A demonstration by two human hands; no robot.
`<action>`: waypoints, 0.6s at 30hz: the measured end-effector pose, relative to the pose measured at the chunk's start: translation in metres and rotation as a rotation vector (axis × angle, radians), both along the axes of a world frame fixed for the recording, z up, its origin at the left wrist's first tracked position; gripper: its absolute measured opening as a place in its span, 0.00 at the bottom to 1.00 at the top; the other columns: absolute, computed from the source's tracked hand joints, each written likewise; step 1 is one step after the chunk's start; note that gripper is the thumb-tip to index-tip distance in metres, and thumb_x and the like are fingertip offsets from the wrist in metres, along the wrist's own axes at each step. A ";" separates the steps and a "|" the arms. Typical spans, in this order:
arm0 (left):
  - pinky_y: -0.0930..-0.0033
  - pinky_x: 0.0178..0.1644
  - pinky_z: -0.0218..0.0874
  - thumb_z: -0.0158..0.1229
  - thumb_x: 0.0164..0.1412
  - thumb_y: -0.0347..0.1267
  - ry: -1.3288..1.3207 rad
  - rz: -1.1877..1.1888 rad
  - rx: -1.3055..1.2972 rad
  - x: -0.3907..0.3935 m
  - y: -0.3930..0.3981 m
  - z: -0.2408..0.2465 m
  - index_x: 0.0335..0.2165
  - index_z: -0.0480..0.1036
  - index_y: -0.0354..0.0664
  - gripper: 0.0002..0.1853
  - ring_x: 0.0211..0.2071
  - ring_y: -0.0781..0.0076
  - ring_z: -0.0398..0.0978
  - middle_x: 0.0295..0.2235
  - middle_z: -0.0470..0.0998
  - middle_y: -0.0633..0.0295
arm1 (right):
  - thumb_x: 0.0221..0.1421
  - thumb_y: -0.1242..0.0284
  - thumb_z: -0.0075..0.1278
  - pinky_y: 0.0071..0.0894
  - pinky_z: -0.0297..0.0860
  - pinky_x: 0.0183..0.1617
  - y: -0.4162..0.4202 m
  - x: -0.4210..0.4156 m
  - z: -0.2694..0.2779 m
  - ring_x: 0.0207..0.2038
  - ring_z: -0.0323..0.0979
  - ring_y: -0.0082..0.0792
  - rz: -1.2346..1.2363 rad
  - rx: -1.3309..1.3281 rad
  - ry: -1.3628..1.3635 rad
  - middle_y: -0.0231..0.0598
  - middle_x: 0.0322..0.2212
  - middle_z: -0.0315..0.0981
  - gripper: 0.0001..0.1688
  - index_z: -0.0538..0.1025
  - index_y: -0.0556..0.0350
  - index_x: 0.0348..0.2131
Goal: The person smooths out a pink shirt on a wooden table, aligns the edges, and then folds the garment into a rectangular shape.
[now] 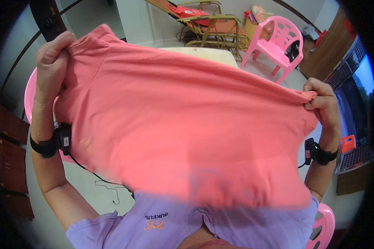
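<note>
A coral-pink knit garment (180, 112), seemingly a shirt, is stretched wide in front of me, and its lower part is blurred. My left hand (54, 60) grips it near a sleeve at the upper left of the view. At the right, my right hand (322, 99) pinches a bunched edge of the cloth. The left side is held higher than the right. Each wrist wears a black strap with a small device. The garment hides most of a light wooden table (205, 54) behind it.
Beyond the table stand a pink plastic armchair (271, 46) and a reclining chair (212, 23) with red cloth on it. More pink chairs show at the left edge and the lower right (325, 221). A wire hanger (112, 188) lies low on the left. Dark wooden furniture (12, 165) is at far left.
</note>
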State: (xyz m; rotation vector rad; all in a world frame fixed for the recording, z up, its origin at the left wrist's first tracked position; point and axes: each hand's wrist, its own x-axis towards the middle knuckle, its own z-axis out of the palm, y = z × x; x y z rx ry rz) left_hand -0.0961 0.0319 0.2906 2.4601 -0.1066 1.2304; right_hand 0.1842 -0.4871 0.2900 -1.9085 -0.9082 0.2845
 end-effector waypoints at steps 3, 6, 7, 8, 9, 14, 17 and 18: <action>0.78 0.30 0.57 0.41 0.50 0.13 0.167 0.033 -0.025 0.006 0.017 -0.009 0.27 0.67 0.34 0.10 0.25 0.84 0.63 0.20 0.63 0.66 | 0.33 0.79 0.54 0.15 0.59 0.29 0.012 0.002 -0.007 0.26 0.65 0.13 -0.100 -0.128 0.159 0.23 0.25 0.71 0.21 0.79 0.60 0.35; 0.67 0.28 0.60 0.45 0.47 0.14 0.147 0.125 0.303 0.025 0.035 -0.021 0.28 0.66 0.35 0.09 0.21 0.59 0.68 0.22 0.63 0.49 | 0.39 0.80 0.53 0.19 0.62 0.31 0.040 0.031 -0.043 0.27 0.65 0.17 -0.046 -0.124 0.038 0.23 0.26 0.70 0.16 0.77 0.61 0.34; 0.65 0.29 0.62 0.46 0.47 0.14 0.107 0.164 0.380 0.032 0.041 -0.023 0.29 0.66 0.36 0.10 0.22 0.52 0.69 0.22 0.65 0.48 | 0.41 0.80 0.53 0.20 0.63 0.32 0.051 0.040 -0.051 0.28 0.65 0.18 -0.015 -0.033 -0.044 0.23 0.26 0.70 0.14 0.76 0.61 0.34; 0.63 0.29 0.63 0.47 0.47 0.15 0.052 0.203 0.454 0.036 0.044 -0.018 0.29 0.67 0.37 0.10 0.23 0.50 0.70 0.23 0.66 0.48 | 0.43 0.80 0.53 0.21 0.63 0.33 0.059 0.047 -0.052 0.28 0.65 0.19 0.015 0.057 -0.128 0.23 0.26 0.70 0.13 0.75 0.61 0.34; 0.62 0.29 0.63 0.48 0.47 0.15 0.003 0.251 0.524 0.036 0.048 -0.015 0.30 0.67 0.38 0.10 0.24 0.49 0.70 0.24 0.67 0.49 | 0.44 0.81 0.52 0.22 0.64 0.33 0.069 0.055 -0.050 0.29 0.65 0.19 -0.014 0.078 -0.263 0.24 0.26 0.69 0.11 0.74 0.60 0.34; 0.60 0.28 0.65 0.55 0.49 0.20 -0.187 0.333 0.755 0.050 0.054 -0.007 0.30 0.69 0.41 0.08 0.26 0.51 0.73 0.26 0.71 0.54 | 0.49 0.83 0.51 0.29 0.66 0.35 0.083 0.058 -0.046 0.29 0.69 0.28 -0.146 0.219 -0.669 0.32 0.24 0.68 0.08 0.72 0.57 0.33; 0.59 0.28 0.65 0.59 0.49 0.23 -0.167 0.309 0.830 0.045 0.047 -0.043 0.30 0.70 0.41 0.08 0.27 0.53 0.75 0.26 0.72 0.54 | 0.47 0.82 0.53 0.37 0.67 0.34 0.094 0.070 -0.067 0.29 0.72 0.41 -0.193 0.164 -1.078 0.40 0.25 0.69 0.09 0.71 0.56 0.32; 0.57 0.28 0.65 0.59 0.47 0.23 -0.153 0.298 0.843 0.041 0.047 -0.069 0.32 0.71 0.40 0.10 0.26 0.52 0.74 0.26 0.71 0.54 | 0.45 0.81 0.54 0.41 0.66 0.35 0.096 0.073 -0.079 0.32 0.71 0.49 -0.202 0.075 -1.229 0.43 0.27 0.71 0.10 0.71 0.54 0.30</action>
